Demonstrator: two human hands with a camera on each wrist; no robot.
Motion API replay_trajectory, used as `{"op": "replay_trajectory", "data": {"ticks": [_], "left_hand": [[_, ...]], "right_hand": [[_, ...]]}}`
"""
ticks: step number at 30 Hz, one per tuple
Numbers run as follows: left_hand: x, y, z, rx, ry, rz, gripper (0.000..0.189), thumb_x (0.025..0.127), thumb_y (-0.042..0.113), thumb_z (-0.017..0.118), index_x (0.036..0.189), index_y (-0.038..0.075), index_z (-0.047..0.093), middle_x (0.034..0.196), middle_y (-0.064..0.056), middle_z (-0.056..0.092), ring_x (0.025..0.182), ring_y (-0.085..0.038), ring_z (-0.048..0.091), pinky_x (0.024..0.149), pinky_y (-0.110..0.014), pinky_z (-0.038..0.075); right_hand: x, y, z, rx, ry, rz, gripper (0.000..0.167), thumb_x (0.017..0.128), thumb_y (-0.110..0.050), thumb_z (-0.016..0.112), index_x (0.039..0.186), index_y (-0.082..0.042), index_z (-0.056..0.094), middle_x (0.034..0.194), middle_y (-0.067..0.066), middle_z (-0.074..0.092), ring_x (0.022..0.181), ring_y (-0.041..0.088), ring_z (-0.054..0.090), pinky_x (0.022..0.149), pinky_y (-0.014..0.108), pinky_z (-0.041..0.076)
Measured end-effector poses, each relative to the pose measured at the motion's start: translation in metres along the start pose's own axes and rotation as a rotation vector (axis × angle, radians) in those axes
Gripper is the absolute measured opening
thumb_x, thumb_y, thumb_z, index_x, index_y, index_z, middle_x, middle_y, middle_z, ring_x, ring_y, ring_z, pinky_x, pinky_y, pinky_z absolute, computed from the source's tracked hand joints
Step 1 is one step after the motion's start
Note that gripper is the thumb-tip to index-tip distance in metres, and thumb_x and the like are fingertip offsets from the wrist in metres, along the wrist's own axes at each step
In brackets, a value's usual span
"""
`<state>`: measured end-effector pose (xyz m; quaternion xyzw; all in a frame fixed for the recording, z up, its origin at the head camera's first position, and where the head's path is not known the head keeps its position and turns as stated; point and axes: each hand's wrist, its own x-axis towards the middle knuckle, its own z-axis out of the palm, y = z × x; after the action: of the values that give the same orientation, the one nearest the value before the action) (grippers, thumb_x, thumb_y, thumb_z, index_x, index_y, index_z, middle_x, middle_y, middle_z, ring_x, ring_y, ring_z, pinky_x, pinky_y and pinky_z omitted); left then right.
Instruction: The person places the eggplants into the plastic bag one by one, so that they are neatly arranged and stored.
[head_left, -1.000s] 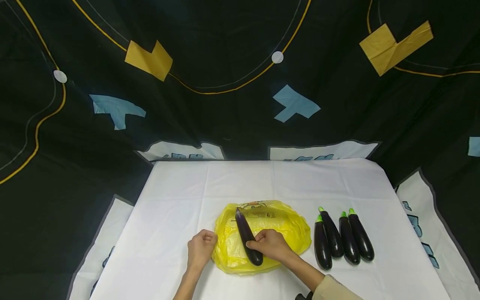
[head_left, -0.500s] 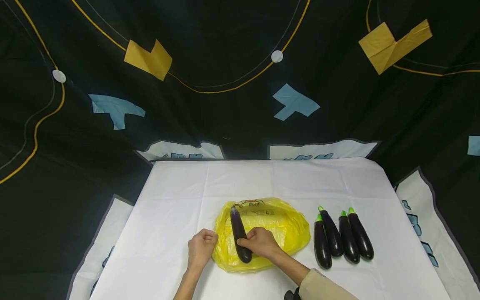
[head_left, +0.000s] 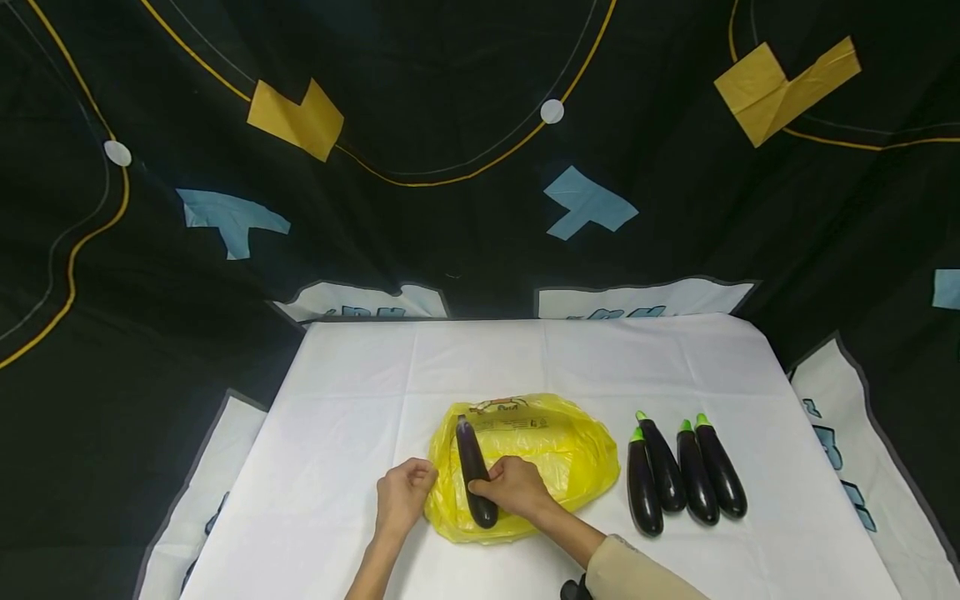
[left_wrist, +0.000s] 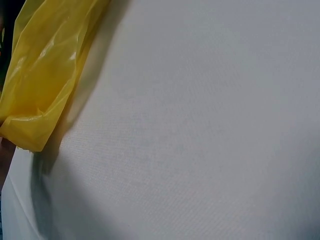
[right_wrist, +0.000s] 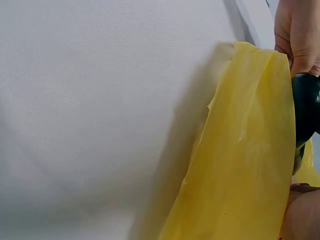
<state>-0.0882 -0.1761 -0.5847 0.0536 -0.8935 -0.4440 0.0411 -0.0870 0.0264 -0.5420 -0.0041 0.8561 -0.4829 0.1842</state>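
A long, dark purple eggplant (head_left: 471,467) is in my right hand (head_left: 517,485), thumb and fingers gripping it near its thick lower end. It lies slanted over the left part of a yellow plastic bag (head_left: 555,467), stem end pointing away from me. My left hand (head_left: 403,493) pinches the left edge of the bag. In the right wrist view the glossy eggplant (right_wrist: 306,107) shows behind the raised yellow bag wall (right_wrist: 240,150). The left wrist view catches only a fold of the bag (left_wrist: 45,75) at upper left.
Several eggplants with green stems (head_left: 686,475) lie side by side to the right of the bag. All rest on a white cloth-covered table (head_left: 360,383). A small dark object (head_left: 573,590) sits by my right sleeve. A black curtain (head_left: 450,250) hangs behind the table.
My right hand has carried the eggplant leftward over the bag, and the eggplant has turned slightly more upright in view. The left hand has stayed at the bag's left edge.
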Motion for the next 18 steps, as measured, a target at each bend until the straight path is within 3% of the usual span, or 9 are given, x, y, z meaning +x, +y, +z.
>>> {"op": "replay_trajectory", "data": {"ticks": [18], "left_hand": [[0.001, 0.003, 0.002, 0.012, -0.022, -0.015, 0.005, 0.084, 0.009, 0.071, 0.083, 0.005, 0.07, 0.071, 0.0, 0.068, 0.06, -0.008, 0.06, 0.051, -0.019, 0.05]], "right_hand": [[0.009, 0.002, 0.018, -0.074, 0.007, 0.001, 0.036, 0.077, -0.037, 0.075, 0.06, -0.011, 0.057, 0.051, -0.002, 0.055, 0.044, 0.009, 0.046, 0.039, 0.022, 0.034]]}}
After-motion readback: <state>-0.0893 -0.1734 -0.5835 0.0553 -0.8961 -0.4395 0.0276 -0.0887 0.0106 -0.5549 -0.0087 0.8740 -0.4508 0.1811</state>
